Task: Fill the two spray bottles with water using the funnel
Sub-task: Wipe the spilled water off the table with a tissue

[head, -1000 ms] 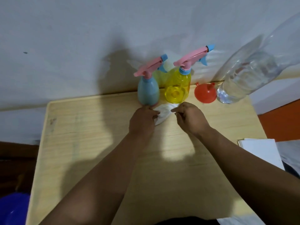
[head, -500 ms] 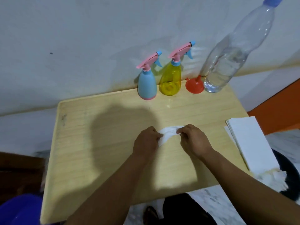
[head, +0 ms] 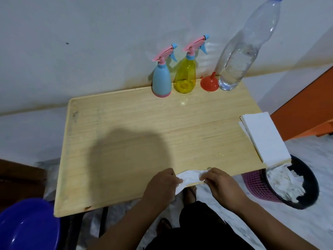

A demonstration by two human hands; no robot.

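A blue spray bottle (head: 161, 80) and a yellow spray bottle (head: 185, 75), both with pink trigger heads on, stand at the back edge of the wooden table (head: 126, 134). An orange funnel (head: 209, 83) sits mouth-down to their right, beside a tall clear water bottle (head: 239, 56) with a blue cap. At the table's front edge my left hand (head: 160, 186) and my right hand (head: 221, 186) together hold a white tissue (head: 190, 177) between them.
A stack of white tissues (head: 264, 138) lies at the table's right edge. Below it on the floor stands a pink basket with a black liner (head: 257, 184) holding crumpled tissues. A blue basin (head: 27, 226) sits at the lower left. The wall is right behind the bottles.
Both hands have drawn the tissue back from just in front of the spray bottles to the table's front edge. The view has pulled back and tilted down.
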